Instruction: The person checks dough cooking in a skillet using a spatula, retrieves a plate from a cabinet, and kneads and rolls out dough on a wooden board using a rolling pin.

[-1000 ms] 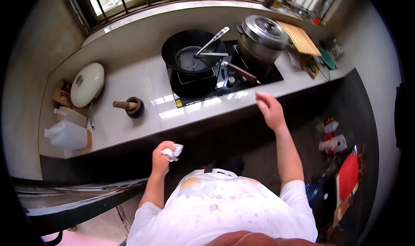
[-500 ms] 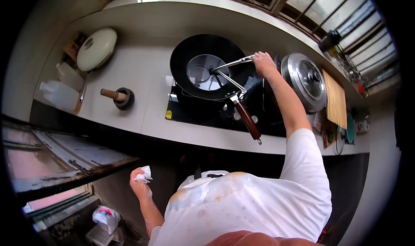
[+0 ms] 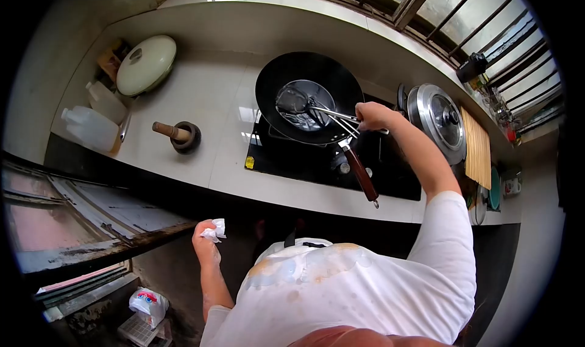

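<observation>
A black wok (image 3: 274, 73) with a wooden handle (image 3: 361, 173) sits on the dark cooktop (image 3: 286, 158). Clear liquid seems to lie in its bottom. My right hand (image 3: 373, 115) is closed around the long metal handle of a ladle (image 3: 292, 100), whose round head is over the middle of the wok. Other thin metal handles lie close beside it under my hand; whether I grip those too I cannot tell. Low at the left, away from the counter, my left hand (image 3: 206, 240) is closed on a crumpled white tissue (image 3: 214, 230).
Left on the counter are a mortar with pestle (image 3: 186, 138), a pale lidded pan (image 3: 146, 65) and plastic jugs (image 3: 91, 127). To the right stand a steel pot with glass lid (image 3: 442, 118) and a bamboo mat (image 3: 478, 149). A barred window runs behind.
My right hand has come down and nearer, lowering the handle, and the round ladle head now shows over the wok. The whole view has shifted slightly; the left hand keeps the tissue.
</observation>
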Demonstrator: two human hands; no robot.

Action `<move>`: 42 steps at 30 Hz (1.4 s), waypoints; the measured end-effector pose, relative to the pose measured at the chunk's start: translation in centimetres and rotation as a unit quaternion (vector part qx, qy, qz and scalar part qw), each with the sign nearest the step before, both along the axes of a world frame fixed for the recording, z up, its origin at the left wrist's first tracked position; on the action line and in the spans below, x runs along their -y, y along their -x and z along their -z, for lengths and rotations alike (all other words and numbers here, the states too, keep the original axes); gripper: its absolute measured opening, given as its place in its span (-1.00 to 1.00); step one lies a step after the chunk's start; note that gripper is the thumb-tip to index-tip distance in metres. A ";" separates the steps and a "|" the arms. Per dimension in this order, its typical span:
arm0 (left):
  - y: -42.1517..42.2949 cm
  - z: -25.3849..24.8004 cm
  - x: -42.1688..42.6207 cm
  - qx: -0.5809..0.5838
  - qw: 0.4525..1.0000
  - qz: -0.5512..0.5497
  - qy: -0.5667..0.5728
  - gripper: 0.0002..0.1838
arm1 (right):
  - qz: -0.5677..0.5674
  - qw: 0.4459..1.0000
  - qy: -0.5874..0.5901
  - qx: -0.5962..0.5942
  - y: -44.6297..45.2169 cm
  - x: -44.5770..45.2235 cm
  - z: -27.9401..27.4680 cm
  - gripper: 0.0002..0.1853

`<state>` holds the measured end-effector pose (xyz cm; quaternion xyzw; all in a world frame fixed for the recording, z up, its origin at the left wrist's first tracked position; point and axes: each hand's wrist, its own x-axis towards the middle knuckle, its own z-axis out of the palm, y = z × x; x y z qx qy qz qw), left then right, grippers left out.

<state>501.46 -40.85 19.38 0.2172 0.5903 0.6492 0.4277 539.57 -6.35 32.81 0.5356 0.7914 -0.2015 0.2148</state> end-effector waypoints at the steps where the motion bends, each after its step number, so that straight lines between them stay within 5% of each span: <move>1: 0.3 0.0 0.1 0.001 1.000 0.003 0.003 -0.93 | 0.063 0.997 0.011 -0.032 0.2 0.7 -1.4 -0.70; 2: 0.5 0.0 0.2 0.009 1.000 0.002 0.004 -0.91 | 0.126 0.990 0.020 -0.064 0.2 1.2 -2.2 -0.70; 4: 0.9 0.1 0.0 0.019 1.000 0.003 0.001 -0.88 | 0.019 0.989 -0.102 -0.104 -3.6 -0.7 1.2 -0.72; 10: 1.9 0.3 -0.5 0.032 0.999 0.021 0.001 -0.87 | 0.159 0.964 0.030 -0.212 -2.0 2.9 1.4 -0.74; 23: 3.4 0.7 -0.9 0.014 0.998 0.059 0.001 -0.88 | 0.073 0.965 -0.232 -0.098 -1.3 8.7 0.1 -0.72; 28: 3.4 0.3 -1.9 0.035 0.994 0.099 0.007 -0.80 | 0.189 0.953 -0.201 -0.124 -2.1 12.3 1.4 -0.72; 31: 3.2 -0.1 -2.8 0.032 0.991 0.129 0.004 -0.75 | 0.188 0.905 -0.347 -0.161 -1.7 15.1 -0.3 -0.70; 35: 2.8 -0.1 -3.9 0.038 0.986 0.160 0.011 -0.75 | 0.232 0.844 -0.390 -0.287 -1.1 17.6 -1.4 -0.70; 39: 2.1 0.2 -4.6 0.051 0.970 0.239 -0.009 -0.79 | 0.196 0.935 -0.265 -0.129 -2.1 17.6 0.8 -0.72; 42: 1.4 -0.9 -4.5 0.027 0.969 0.244 -0.015 -0.81 | 0.224 0.896 -0.334 -0.190 -1.8 18.3 0.9 -0.74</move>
